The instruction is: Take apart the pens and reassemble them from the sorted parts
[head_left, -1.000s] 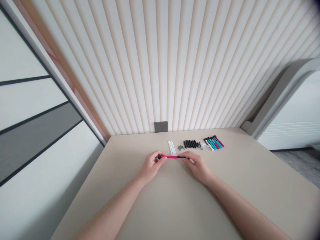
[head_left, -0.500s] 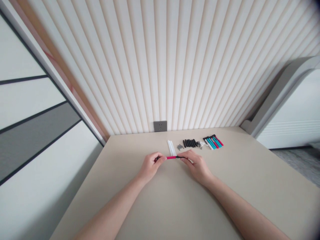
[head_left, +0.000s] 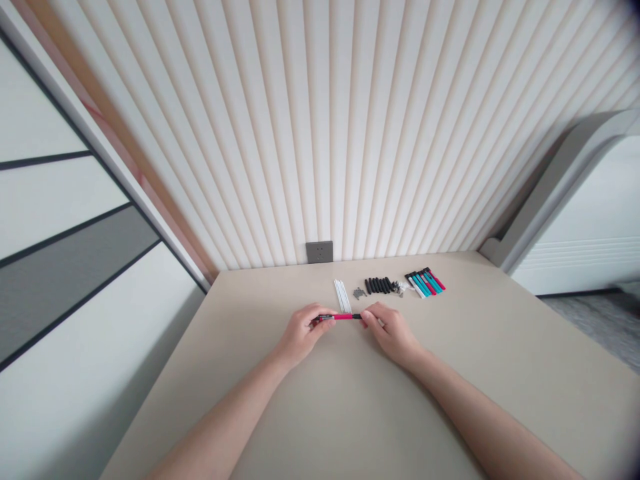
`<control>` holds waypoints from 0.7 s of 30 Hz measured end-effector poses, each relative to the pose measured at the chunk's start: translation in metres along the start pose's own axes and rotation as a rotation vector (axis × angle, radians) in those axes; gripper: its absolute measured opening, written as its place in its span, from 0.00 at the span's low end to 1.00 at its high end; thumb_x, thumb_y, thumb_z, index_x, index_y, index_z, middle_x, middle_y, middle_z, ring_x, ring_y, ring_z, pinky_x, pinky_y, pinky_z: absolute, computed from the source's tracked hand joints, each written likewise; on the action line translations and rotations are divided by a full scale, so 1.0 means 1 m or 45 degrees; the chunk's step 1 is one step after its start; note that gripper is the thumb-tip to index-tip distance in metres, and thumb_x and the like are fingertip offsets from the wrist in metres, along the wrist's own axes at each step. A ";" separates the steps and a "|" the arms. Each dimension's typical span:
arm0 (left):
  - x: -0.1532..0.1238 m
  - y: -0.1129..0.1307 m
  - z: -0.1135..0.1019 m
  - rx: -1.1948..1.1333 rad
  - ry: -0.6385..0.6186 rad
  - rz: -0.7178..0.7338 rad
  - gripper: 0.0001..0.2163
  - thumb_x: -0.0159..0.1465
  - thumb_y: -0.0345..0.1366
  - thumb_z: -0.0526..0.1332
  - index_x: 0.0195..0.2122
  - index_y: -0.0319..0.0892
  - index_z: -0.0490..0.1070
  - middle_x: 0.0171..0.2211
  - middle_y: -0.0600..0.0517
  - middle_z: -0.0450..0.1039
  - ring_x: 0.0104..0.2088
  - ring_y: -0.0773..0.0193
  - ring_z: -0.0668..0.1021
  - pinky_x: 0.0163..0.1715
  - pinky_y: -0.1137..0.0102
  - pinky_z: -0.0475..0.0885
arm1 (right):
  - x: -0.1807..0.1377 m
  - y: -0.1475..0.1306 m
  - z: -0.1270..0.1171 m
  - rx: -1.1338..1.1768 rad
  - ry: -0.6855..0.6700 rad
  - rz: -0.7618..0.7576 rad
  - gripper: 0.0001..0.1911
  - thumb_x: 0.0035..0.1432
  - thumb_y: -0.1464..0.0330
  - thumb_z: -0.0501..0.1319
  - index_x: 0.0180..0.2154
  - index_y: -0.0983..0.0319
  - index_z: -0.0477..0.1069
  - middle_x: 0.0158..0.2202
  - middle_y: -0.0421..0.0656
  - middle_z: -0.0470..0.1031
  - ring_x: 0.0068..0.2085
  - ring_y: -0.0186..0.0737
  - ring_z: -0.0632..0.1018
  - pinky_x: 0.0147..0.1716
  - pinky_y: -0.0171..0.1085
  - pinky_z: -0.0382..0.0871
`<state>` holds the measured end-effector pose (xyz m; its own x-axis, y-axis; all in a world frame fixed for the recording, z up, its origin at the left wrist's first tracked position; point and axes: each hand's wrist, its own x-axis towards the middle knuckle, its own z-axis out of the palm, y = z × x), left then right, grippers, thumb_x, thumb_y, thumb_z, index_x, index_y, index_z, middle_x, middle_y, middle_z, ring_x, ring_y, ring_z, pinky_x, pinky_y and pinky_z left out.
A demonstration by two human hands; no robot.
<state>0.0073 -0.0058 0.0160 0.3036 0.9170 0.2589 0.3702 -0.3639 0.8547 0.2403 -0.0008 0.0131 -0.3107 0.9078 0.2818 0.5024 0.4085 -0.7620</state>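
Hands have closed in since a second ago: a shorter stretch of red pen shows between them.
Near: desk under both forearms. Grip: left hand pinches the pen's left end, fingers curled shut round it; right hand pinches the black right end the same way. Pen sits level, just above the desk, mid-frame. Risk, my read: fingertip grip only at both ends, so an uneven push could cock the black end or let the pen slip and roll. Behind, in a row: white rods just beyond the pen, small grey parts, black pieces, coloured pens. Rods are closest, so a stray knuckle could scatter them. Wall socket further back. Nothing blocks the hands.
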 end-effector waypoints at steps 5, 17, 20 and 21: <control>0.001 0.000 0.000 -0.008 -0.011 0.006 0.09 0.65 0.41 0.60 0.41 0.44 0.77 0.35 0.50 0.76 0.35 0.64 0.76 0.33 0.73 0.70 | -0.002 -0.001 0.001 0.043 -0.038 0.096 0.27 0.67 0.56 0.46 0.23 0.61 0.71 0.22 0.41 0.70 0.26 0.36 0.71 0.31 0.35 0.62; 0.003 -0.007 0.002 -0.004 0.103 -0.113 0.10 0.62 0.41 0.62 0.40 0.42 0.77 0.36 0.50 0.79 0.35 0.63 0.78 0.34 0.73 0.71 | 0.000 0.005 -0.001 0.106 0.038 0.133 0.16 0.63 0.57 0.54 0.36 0.60 0.74 0.31 0.42 0.75 0.33 0.38 0.72 0.31 0.33 0.64; 0.001 -0.004 0.002 0.030 0.082 -0.088 0.10 0.62 0.41 0.62 0.40 0.43 0.77 0.35 0.51 0.79 0.34 0.64 0.78 0.33 0.73 0.70 | 0.000 0.005 0.001 0.066 0.005 0.198 0.24 0.65 0.55 0.49 0.24 0.62 0.70 0.23 0.40 0.72 0.26 0.35 0.70 0.28 0.33 0.61; 0.001 -0.003 0.002 0.041 0.078 -0.079 0.10 0.63 0.41 0.62 0.40 0.43 0.77 0.35 0.51 0.79 0.33 0.65 0.77 0.33 0.74 0.70 | -0.001 0.005 0.002 0.068 0.003 0.228 0.26 0.66 0.54 0.48 0.22 0.62 0.68 0.20 0.39 0.71 0.24 0.34 0.69 0.26 0.33 0.60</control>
<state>0.0083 -0.0039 0.0128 0.2257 0.9457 0.2338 0.4149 -0.3104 0.8553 0.2416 0.0004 0.0082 -0.2186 0.9657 0.1400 0.5058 0.2348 -0.8301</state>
